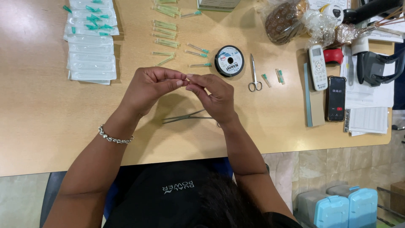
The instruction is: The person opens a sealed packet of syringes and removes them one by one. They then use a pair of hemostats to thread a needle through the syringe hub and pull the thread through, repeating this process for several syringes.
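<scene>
Item: small object, too tiny to identify, pinched between the fingertips of the left hand [149, 86] and right hand [213, 95], which meet above the wooden table [42, 126]. Both hands closed in a fine pinch. Beneath the right hand: metal forceps [185, 117]. Just beyond: thread spool [229, 61], small scissors [254, 76], green-capped needles [198, 52].

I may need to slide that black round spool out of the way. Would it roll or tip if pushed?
The black spool lies flat on its broad face on the table, so it would probably slide rather than roll. It looks squat, so tipping seems unlikely. Set on edge, it would likely roll toward the small scissors.
</scene>
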